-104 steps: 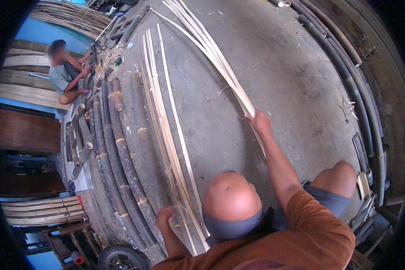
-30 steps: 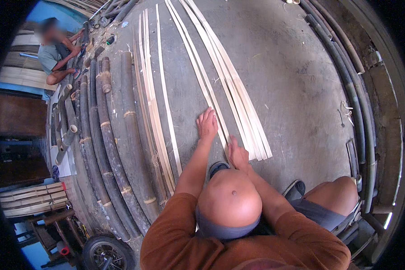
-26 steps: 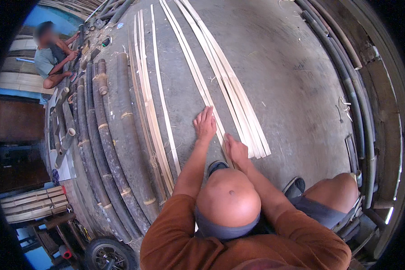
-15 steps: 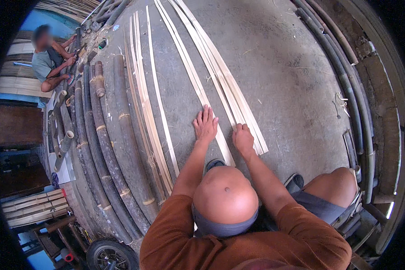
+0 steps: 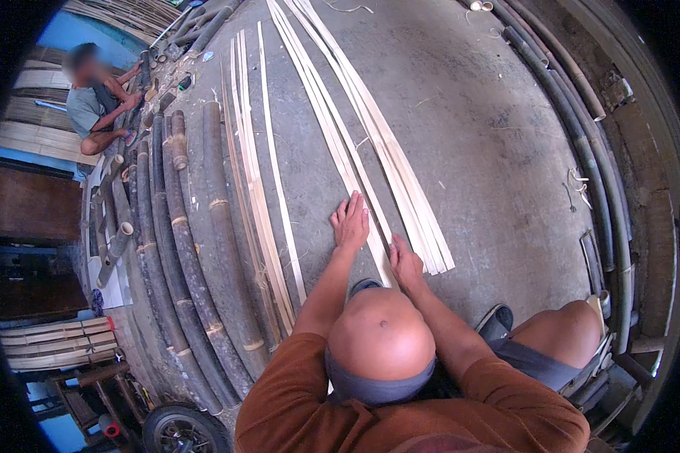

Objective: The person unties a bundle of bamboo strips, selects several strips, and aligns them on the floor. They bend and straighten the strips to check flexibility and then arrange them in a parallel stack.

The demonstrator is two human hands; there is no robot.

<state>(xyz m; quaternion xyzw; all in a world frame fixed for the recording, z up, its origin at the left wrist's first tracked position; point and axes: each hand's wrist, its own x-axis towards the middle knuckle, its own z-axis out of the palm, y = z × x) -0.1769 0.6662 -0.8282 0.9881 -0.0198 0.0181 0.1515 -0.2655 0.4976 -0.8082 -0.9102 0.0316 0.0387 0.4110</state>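
Observation:
I squat on a concrete floor over a fan of long pale bamboo strips (image 5: 400, 181). My left hand (image 5: 351, 223) lies flat on the floor with fingers spread, touching the left side of one strip (image 5: 332, 143). My right hand (image 5: 404, 264) sits on the near end of that strip, fingers curled over it, beside the ends of the other strips. A second bundle of strips (image 5: 253, 196) lies to the left, with one single strip (image 5: 279, 196) next to it.
Thick dark bamboo poles (image 5: 189, 249) lie in a row at left, and more poles (image 5: 582, 128) curve along the right wall. Another person (image 5: 94, 106) sits at the far left. A wheel (image 5: 181, 430) stands at the lower left. My sandal (image 5: 495, 321) and knee (image 5: 567, 332) are at right.
My right hand came back from the far ends of the strips to the near ends. My left hand reached forward and flattened on the floor. Over the last second both hands barely shifted.

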